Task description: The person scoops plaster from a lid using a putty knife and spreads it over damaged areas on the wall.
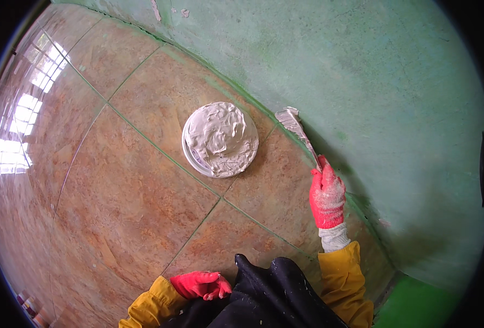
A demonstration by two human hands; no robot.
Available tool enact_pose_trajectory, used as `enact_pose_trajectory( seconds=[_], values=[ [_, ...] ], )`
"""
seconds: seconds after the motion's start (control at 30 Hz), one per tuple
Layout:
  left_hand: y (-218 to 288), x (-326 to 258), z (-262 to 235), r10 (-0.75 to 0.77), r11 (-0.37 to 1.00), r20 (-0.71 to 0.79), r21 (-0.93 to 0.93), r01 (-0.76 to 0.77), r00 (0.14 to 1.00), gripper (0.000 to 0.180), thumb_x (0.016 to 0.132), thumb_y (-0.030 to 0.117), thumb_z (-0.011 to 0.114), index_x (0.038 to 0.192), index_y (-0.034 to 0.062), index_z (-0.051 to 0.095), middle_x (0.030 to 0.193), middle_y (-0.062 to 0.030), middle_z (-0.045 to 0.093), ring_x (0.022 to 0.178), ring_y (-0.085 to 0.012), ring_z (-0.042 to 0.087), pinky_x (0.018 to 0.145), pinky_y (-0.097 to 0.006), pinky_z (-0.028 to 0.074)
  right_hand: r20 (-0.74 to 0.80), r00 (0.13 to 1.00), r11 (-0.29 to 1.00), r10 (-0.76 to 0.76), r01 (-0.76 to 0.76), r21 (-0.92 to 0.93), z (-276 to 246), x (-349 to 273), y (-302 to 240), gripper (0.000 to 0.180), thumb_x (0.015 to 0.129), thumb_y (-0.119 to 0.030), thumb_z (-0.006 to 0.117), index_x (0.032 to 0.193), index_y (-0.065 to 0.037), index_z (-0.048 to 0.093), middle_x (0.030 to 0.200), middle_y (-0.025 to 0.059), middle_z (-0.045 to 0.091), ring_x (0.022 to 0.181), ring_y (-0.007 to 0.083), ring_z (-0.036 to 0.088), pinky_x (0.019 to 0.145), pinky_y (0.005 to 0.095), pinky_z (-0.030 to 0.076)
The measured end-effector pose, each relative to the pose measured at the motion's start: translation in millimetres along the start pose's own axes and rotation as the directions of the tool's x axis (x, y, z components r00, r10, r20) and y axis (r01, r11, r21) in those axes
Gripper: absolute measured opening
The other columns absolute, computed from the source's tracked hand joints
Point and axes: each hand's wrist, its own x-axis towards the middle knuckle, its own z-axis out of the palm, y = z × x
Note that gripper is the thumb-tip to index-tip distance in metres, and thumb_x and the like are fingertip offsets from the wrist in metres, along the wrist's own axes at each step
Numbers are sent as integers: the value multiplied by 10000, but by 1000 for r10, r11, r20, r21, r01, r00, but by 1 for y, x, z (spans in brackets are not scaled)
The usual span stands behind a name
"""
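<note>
1. At the far left, bright window reflections (26,115) lie across the glossy brown tiled floor (138,186), and some small objects (30,309) at the lower rim are too blurred to name
2. A few pale patches (184,13) mark the wall high up, left of centre; whether they are fresh filler or flaked paint I cannot tell
3. The left hand (201,285), in a red glove, rests by the dark apron (275,290) with its fingers loosely curled; nothing shows in it, though its palm is hidden
4. Near the middle, a round white container (189,158) stands on the floor just beside the wall, heaped with pale paste (223,134), so most of the supply seems unused
5. A putty knife (301,133), its blade coated with paste, points away from the wearer at the wall's foot; contact with the wall is unclear
6. The right hand (328,194), red-gloved and whitened with residue, grips the knife's handle
7. The green wall (395,98) shows broad uncoated stretches; the blade is loaded, but spreading looks barely advanced, with most of this surface left
</note>
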Motion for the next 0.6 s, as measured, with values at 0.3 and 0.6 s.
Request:
enact_pose_trajectory(
  seconds=[0.3,0.6],
  values=[
    [-6,-11,6,-11,1000,-2,-14,11,1000,568,945,452,356,1116,-50,557,909,-117,614,580,-108,551,482,-198,431,-47,994,995,-100,100,-6,0,-12,-8,287,830,-124,564,1108,-55,551,920,121,648,743,335,611,660,423,473],
    [-17,-7,9,12,1000,-9,18,-12,1000,574,942,453,363,1119,-61,550,913,-125,615,575,-111,551,482,-200,432,-43,996,986,72,-65,154,-9,-21,1,296,826,-86,553,1114,-23,544,940,148,638,754,326,613,665,414,473]
  ],
)
